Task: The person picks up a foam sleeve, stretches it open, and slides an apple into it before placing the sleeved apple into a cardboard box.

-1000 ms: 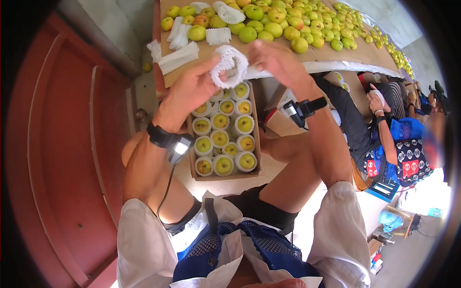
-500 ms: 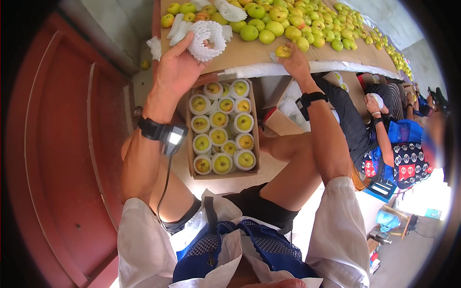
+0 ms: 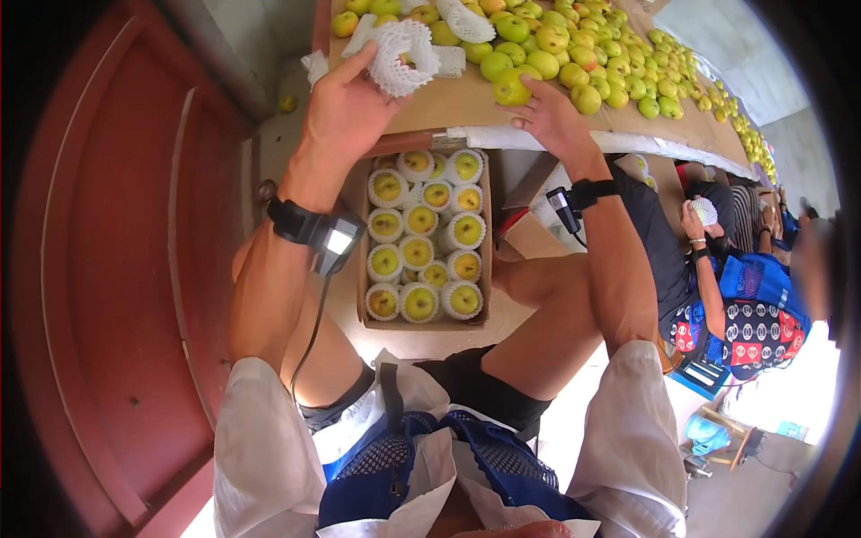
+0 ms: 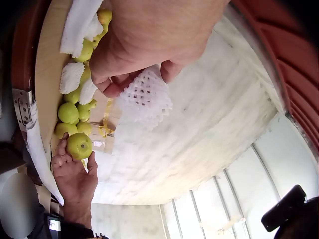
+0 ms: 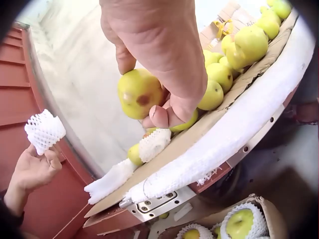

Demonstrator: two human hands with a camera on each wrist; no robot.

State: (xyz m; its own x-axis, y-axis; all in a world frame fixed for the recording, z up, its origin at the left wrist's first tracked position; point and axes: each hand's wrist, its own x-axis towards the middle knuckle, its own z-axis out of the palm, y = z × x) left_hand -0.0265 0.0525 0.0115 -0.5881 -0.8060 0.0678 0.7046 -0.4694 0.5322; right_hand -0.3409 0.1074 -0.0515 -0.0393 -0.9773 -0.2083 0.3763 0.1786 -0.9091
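My left hand (image 3: 350, 115) holds up a white foam net sleeve (image 3: 401, 61) by its side, fingers partly inside its opening. In the left wrist view the diamond mesh of the sleeve (image 4: 148, 95) hangs below thumb and fingers. My right hand (image 3: 556, 121) grips a yellow-green apple (image 3: 511, 87) at the near edge of the apple pile. A brown blemish shows on this apple (image 5: 135, 94) in the right wrist view. Below and between the hands stands a cardboard box (image 3: 429, 326) holding apples in foam nets (image 3: 420, 303).
Loose apples (image 3: 587, 58) cover much of the cardboard-topped table, whose front edge has white foam padding (image 3: 574, 139). More foam sleeves (image 3: 466, 20) lie at its left end. A red door (image 3: 108, 269) stands at left. Another person (image 3: 717, 269) sits at right, holding a netted apple.
My left hand has lifted the foam sleeve up and left from above the box. My right hand has moved away from the sleeve and taken an apple beside the pile.
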